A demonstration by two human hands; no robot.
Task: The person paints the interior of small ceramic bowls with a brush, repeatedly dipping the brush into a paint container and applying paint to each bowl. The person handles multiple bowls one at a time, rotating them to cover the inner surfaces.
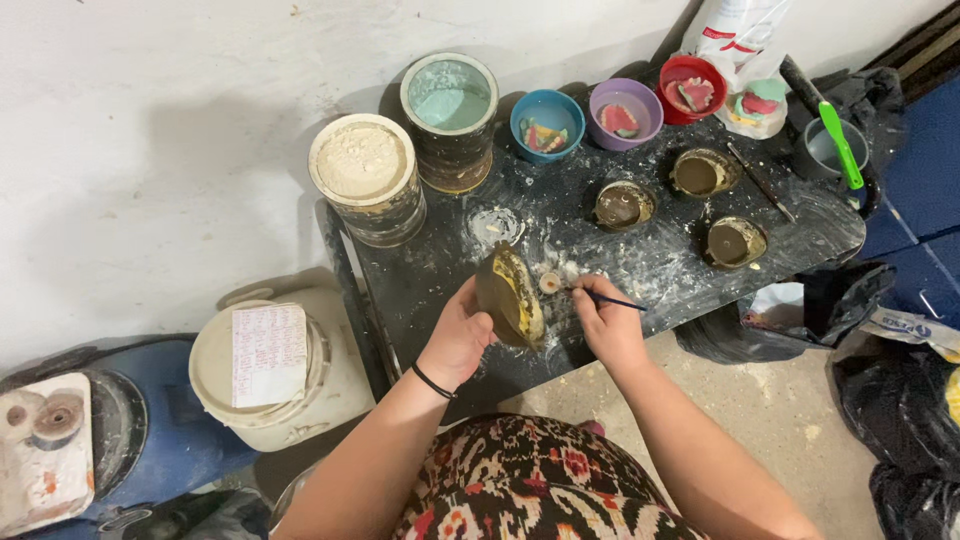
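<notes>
Both forearms are bare, with no sleeves reaching them. The left hand (pixel 462 335) has a thin black band (pixel 433 381) looped once around the wrist, close under the palm, like a hair tie. The right hand (pixel 610 322) wears no band, ring or glove that shows. Below the arms, the lap is covered by a patterned garment (pixel 520 480): a dark, near-black ground with cream, red and brown blotchy shapes in a woven, zigzag-edged design. No other clothing is in view.
</notes>
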